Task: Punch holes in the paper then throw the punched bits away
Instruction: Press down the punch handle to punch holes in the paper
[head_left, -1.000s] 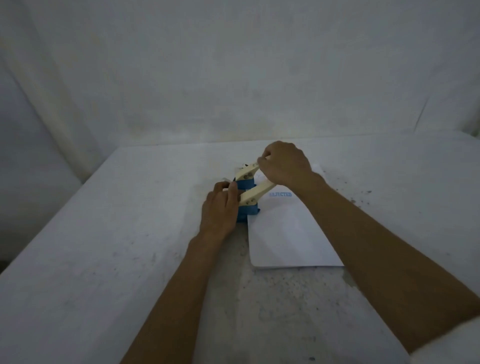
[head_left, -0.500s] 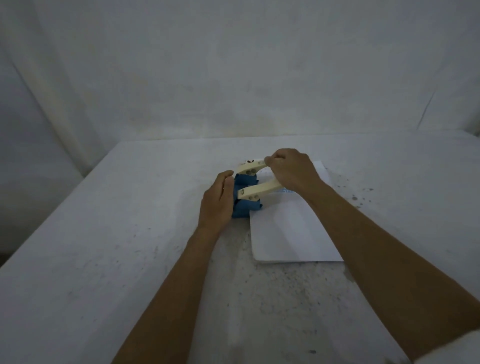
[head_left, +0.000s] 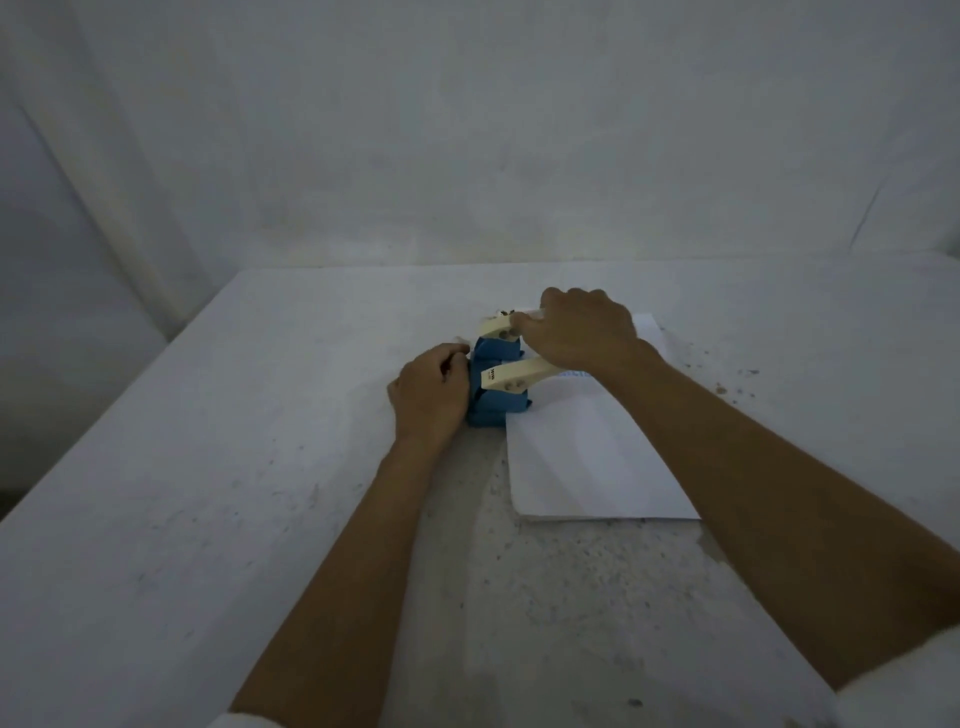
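right hand (head_left: 582, 332) pressing the cream lever (head_left: 514, 375), grip closed round it, left hand (head_left: 428, 397) clamped on the blue punch (head_left: 496, 408) over the paper (head_left: 587, 457)

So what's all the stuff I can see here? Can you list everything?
Hole punch: one, blue body with cream handle arms, middle of the table, sitting on the paper's left edge.
Paper: one white sheet, some blue print near the top, lying flat to the right of the punch.
Table: one, whitish and speckled, dark crumbs at the far right.
Wall: plain white, behind the table.
Left hand: one, grip on the left side of the punch's blue body.
Right hand: one, pressing on the cream handle, arm crossing above the paper.
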